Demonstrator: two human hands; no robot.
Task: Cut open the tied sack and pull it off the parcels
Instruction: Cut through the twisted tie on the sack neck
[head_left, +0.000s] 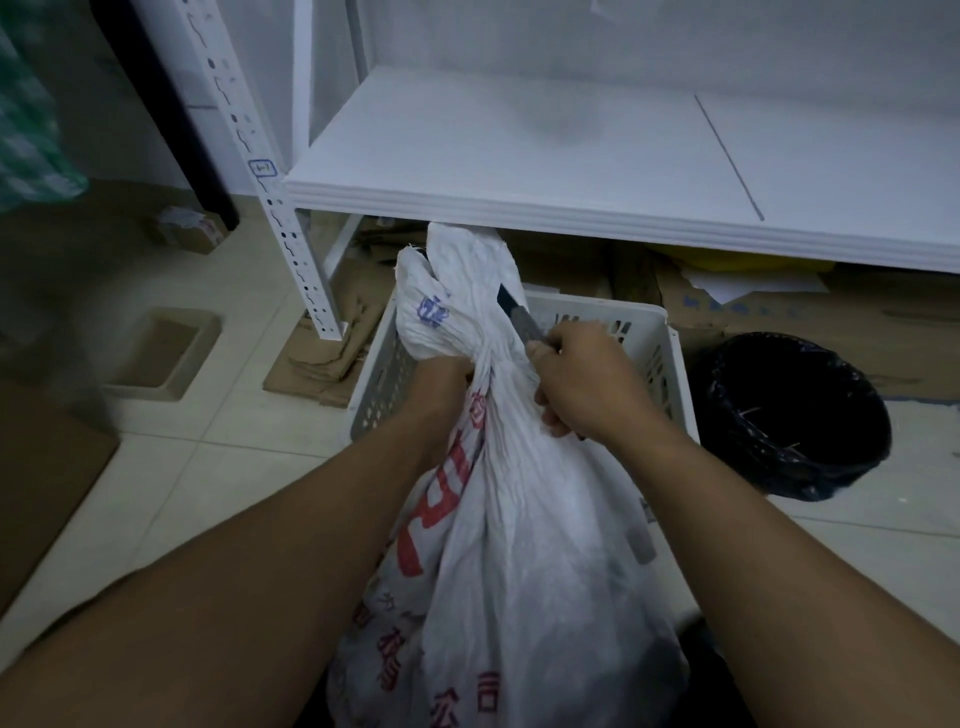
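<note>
Sack (524, 525) gripped at the neck, knife (519, 317) laid to it; no cut is seen yet.
From the head view, the sack is stood between the forearms, just before a slotted basket (649, 325). Its gathered neck is clenched by the left hand (441, 383), and the knife is clasped in the right hand (587, 384), blade up against the bunched top. Cutting and pulling off are judged left to do; the parcels are hidden inside.

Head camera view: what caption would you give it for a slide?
Left grip bunches the white sack's tied neck while the right grip holds a knife at it, by a white basket.
</note>
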